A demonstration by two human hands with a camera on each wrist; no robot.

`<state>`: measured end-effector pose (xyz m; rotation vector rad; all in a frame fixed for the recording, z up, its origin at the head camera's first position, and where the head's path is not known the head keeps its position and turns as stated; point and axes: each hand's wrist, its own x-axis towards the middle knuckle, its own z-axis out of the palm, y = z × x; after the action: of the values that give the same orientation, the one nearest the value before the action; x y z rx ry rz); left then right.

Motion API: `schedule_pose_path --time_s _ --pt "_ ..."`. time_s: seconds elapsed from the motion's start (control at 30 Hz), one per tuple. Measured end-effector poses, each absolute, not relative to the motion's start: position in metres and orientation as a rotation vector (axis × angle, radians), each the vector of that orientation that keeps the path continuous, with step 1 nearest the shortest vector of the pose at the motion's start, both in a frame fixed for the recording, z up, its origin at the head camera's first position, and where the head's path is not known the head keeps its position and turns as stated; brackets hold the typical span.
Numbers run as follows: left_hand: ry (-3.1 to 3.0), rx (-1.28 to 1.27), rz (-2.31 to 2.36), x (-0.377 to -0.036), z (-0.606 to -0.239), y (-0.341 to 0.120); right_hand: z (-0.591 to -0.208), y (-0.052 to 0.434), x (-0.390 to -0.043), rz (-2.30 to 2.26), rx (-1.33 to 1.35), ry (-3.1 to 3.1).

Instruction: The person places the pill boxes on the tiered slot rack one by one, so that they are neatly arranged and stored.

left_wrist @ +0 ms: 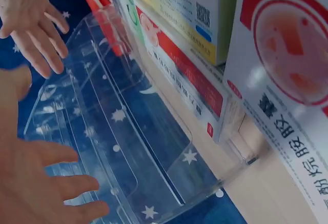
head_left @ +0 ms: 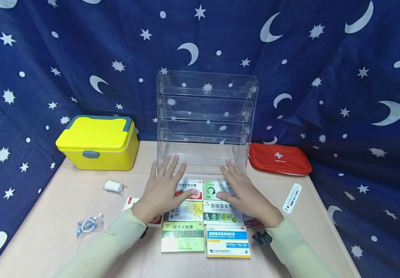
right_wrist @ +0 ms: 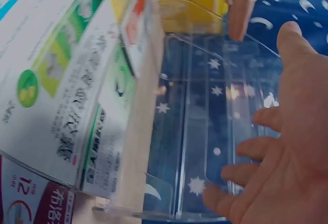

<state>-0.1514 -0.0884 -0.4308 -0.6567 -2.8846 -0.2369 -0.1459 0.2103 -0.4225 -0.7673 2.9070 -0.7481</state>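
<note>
The medicine boxes (head_left: pixel 205 216) lie flat on the desk (head_left: pixel 61 216) in a tight block of rows, faces up and edges touching, so each printed label can be read from above, and they sit directly in front of the clear acrylic rack (head_left: pixel 205 116), just beside its lowest tier. Both hands hover palm down over the far end of that block with fingers straight and spread, gripping nothing: the left hand (head_left: pixel 163 189) lies over the red-and-white box (head_left: pixel 190 189) at the rear left of the block, and the right hand (head_left: pixel 239 191) over the green-and-white box (head_left: pixel 214 189) next to it, fingertips of both reaching toward the rack's front lip. From the wrist views the fingers stay splayed in front of the rack's transparent walls; whether the palms actually press the boxes cannot be told. The rack stands upright at the back of the desk against the star-and-moon cloth (head_left: pixel 325 58), its stepped shelves open to the front and showing nothing inside, which leaves each tier reachable from where the hands are. Off to the left stands a closed yellow case (head_left: pixel 99 143), with a small white roll (head_left: pixel 114 186) and a clear packet (head_left: pixel 89 224) nearer the desk's left edge. To the right lie a red first-aid pouch (head_left: pixel 279 158) and a white thermometer strip (head_left: pixel 292 198).
</note>
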Motion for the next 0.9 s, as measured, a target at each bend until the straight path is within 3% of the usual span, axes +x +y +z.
schedule_pose_path --time_s 0.37,0.9 --pt "-2.648 -0.558 -0.646 -0.173 -0.421 -0.109 -0.408 0.246 -0.140 -1.451 -0.568 2.615" --pt "-2.379 -0.228 -1.319 -0.223 -0.417 -0.138 -0.448 0.322 -0.112 -1.571 0.148 2.537"
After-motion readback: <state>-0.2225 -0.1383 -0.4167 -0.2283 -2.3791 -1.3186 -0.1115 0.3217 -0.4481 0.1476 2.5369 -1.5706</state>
